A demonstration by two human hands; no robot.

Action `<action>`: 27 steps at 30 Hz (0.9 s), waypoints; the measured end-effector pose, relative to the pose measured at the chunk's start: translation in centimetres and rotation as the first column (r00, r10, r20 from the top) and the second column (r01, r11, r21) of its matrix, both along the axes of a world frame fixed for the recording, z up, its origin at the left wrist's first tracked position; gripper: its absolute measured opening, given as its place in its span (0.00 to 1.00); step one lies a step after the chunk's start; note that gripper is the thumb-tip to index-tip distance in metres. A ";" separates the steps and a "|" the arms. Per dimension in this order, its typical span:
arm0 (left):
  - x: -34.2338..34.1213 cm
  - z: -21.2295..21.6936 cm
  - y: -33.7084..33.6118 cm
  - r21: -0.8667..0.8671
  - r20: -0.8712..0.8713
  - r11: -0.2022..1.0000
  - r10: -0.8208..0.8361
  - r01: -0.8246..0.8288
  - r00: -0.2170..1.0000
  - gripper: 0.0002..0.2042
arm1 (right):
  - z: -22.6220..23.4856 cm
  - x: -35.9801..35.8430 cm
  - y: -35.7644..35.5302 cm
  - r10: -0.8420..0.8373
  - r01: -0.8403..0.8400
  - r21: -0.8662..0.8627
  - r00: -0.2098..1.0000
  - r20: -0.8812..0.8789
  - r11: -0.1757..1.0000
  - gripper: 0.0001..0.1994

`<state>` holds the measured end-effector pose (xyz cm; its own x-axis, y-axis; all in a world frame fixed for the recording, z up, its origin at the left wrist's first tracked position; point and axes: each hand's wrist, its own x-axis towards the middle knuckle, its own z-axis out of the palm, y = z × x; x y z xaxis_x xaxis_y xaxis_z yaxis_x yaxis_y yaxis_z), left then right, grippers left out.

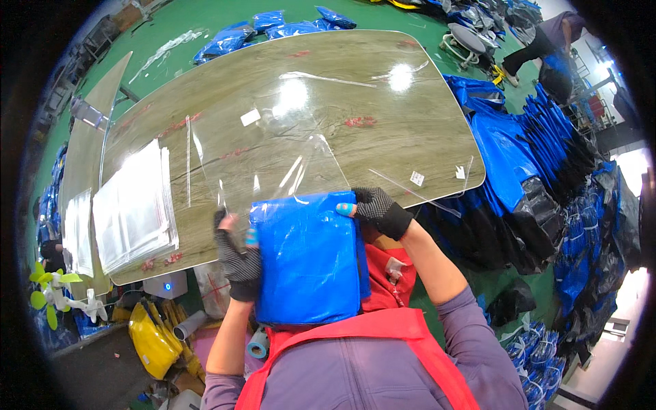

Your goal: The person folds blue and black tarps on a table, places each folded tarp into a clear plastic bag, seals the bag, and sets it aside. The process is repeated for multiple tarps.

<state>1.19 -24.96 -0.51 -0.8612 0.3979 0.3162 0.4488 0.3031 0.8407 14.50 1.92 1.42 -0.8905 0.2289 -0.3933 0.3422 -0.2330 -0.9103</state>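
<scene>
A folded blue plastic sheet [311, 263] hangs upright in front of me at the table's near edge. Its top edge meets the near end of a clear plastic bag [273, 160] lying flat on the table; how far it reaches inside is hard to see. My left hand [239, 256], in a dark dotted fingerless glove with blue tape on the thumb, is closed at the sheet's upper left edge. At the upper right corner my right hand [374, 208], gloved alike, has its taped thumb on the sheet's front, gripping it. Both hands also seem to touch the bag's edges.
A stack of clear bags [133, 212] lies on the left of the wood-patterned table [410, 109]. Small white labels [417, 178] and plastic strips are scattered there. Blue and black piles [506, 164] stand right; a person [557, 34] bends at the far right. Yellow packs [154, 342] lie lower left.
</scene>
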 end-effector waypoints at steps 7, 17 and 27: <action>-3.2 -1.7 -1.0 0.301 0.717 0.941 -0.116 -0.155 0.687 0.31 | -0.2 -1.6 -2.4 -0.143 0.188 0.593 0.982 -0.122 0.783 0.19; -1.2 0.8 0.9 0.159 0.683 0.976 -0.219 0.151 0.696 0.38 | -4.6 6.1 -5.5 -0.086 0.308 0.858 0.950 -0.300 0.410 0.12; 0.0 1.3 1.4 0.147 0.703 0.960 -0.270 0.236 0.658 0.27 | 1.6 3.0 0.1 -0.235 0.181 0.562 0.972 0.024 0.807 0.23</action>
<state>1.16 -23.53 0.75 -0.6985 0.6364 -0.3271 -0.2343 0.2284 0.9449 17.52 1.99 3.03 -0.7642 0.6069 -0.2182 0.4285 0.2251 -0.8751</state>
